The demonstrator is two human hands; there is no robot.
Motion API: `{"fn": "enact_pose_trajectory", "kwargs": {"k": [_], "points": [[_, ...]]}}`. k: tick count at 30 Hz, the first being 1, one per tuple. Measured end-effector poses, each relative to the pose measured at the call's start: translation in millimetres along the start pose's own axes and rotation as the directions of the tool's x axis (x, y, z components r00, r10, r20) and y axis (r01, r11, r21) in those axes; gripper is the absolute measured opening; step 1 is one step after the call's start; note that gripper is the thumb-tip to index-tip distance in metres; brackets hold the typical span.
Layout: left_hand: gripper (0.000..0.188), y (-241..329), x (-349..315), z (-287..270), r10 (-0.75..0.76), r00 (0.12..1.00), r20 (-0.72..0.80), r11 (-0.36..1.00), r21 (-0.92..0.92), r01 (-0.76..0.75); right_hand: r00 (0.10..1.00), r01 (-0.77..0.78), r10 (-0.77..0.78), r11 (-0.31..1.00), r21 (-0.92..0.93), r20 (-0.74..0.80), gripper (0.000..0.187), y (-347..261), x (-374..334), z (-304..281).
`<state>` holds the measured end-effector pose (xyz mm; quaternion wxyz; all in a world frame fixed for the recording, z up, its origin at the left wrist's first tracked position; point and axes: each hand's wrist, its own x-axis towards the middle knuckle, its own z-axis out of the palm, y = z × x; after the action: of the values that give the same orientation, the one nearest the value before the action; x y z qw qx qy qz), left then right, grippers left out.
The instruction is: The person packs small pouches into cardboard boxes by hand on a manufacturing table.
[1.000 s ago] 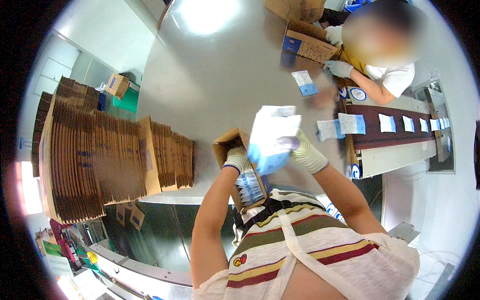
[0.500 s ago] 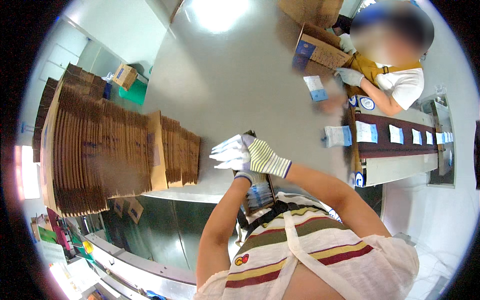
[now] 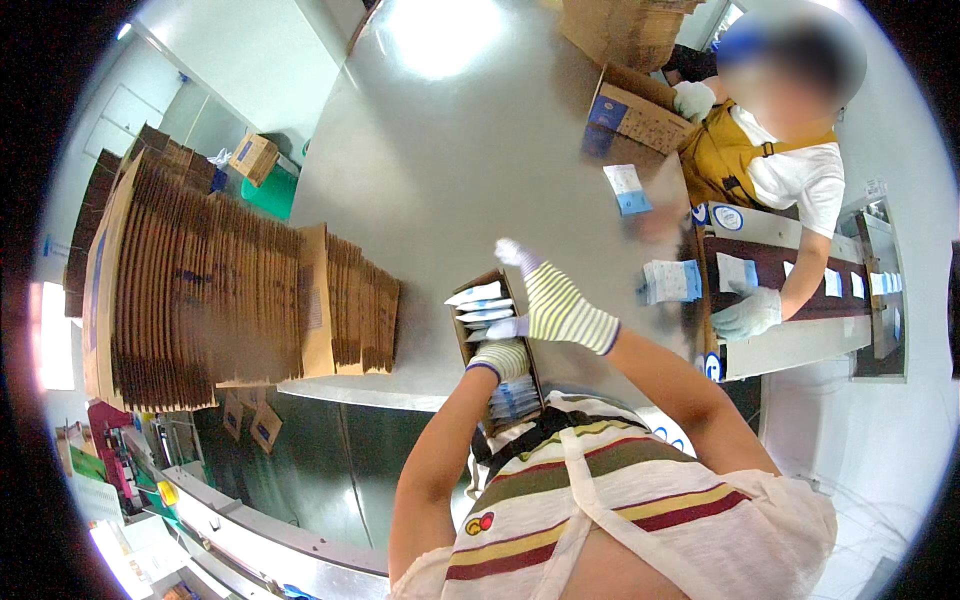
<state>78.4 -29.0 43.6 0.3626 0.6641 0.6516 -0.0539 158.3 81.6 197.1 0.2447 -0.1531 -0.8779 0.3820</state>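
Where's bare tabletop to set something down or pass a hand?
The widest bare patch of grey table lies beyond the packet-filled box, between the flat cartons and lone packet. A narrower strip separates those cartons from the box. Crowded: the box, where left hand and right hand work, and the conveyor's table end, with piled packets and a co-worker's hand.

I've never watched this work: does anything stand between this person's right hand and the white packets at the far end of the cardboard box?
Nothing visible does. The right hand is open, its thumb stretched over the white packets. The left hand sits on their near side in the cardboard box, not in between.
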Motion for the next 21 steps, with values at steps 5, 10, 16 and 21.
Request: {"fn": "enact_pose_trajectory", "kwargs": {"k": [5,10,16,21], "points": [[0.029,21.7,-42.6,-40.2,-0.035,0.980,-0.194,0.999,-0.025,0.031,0.989,-0.127,0.132,0.990,-0.065,0.068,0.079,-11.1,-27.9,-31.3],[0.033,36.9,-139.7,-93.9,-0.275,0.453,-0.848,0.955,-0.297,0.024,0.979,-0.197,0.182,0.958,-0.208,-0.089,0.055,2.9,-87.8,-54.9],[0.030,4.7,-113.0,-5.7,-0.508,0.715,-0.480,0.847,-0.431,0.312,0.956,0.210,-0.181,0.972,-0.106,0.229,0.046,-31.2,-88.1,-14.5],[0.036,26.2,-90.8,-58.7,-0.394,0.805,-0.443,0.912,-0.301,0.280,0.792,0.305,-0.012,0.874,-0.379,0.610,0.043,-23.7,-95.2,23.2]]}}
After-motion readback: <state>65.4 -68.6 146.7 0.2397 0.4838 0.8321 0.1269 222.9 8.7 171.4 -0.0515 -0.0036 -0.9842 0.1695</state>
